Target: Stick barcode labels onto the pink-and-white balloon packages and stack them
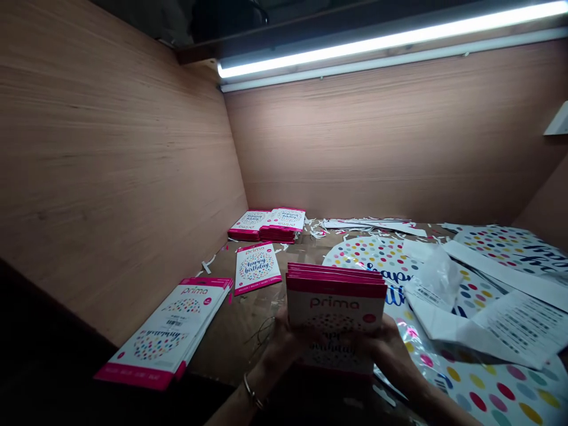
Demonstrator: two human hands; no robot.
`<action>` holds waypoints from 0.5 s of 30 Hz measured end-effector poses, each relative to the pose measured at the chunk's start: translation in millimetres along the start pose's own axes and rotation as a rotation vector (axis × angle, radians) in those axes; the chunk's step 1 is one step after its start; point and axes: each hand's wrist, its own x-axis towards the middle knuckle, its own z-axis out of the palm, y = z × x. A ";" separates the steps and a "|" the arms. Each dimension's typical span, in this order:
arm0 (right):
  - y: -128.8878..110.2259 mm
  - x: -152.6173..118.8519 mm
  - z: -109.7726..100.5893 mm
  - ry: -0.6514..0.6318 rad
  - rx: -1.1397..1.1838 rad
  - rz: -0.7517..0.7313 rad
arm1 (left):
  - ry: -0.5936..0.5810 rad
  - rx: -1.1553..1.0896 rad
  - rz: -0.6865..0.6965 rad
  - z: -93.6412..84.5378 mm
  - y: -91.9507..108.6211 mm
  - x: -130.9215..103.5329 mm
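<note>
Between my two hands, upright above the front of the table, is a stack of pink-and-white "prima happy birthday" packets. My left hand grips its left side, and a bracelet circles that wrist. Closed on the opposite side is my right hand, thumb across the front. Some fingertips are hidden behind the stack. Just beyond it a single packet lies flat. To the left, a few longer packets lie overlapped along the table edge.
Piled packets sit in the back left corner. Round dotted birthday sheets, a crumpled clear wrapper and a printed paper cover the right side. Paper strips litter the back. Wooden panels enclose the table under a tube light.
</note>
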 end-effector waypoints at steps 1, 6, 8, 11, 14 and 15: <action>4.5 -2.6 -0.4 0.004 -0.022 0.005 | 0.019 0.002 -0.003 1.1 -0.9 -3.0; 17.7 -11.0 -2.2 0.007 -0.074 0.005 | 0.008 -0.043 -0.032 1.3 -3.8 -14.8; 16.2 -13.0 -1.1 -0.004 -0.084 0.026 | -0.003 -0.071 -0.036 1.7 -5.1 -17.4; 11.0 -15.6 2.0 -0.017 -0.063 0.031 | -0.034 -0.115 -0.033 2.6 -7.1 -19.0; 8.9 -16.8 3.6 0.026 -0.061 0.018 | -0.047 -0.144 -0.021 2.8 -8.1 -19.1; 9.3 -16.7 3.4 0.028 -0.066 0.009 | -0.046 -0.154 -0.017 2.7 -8.1 -19.1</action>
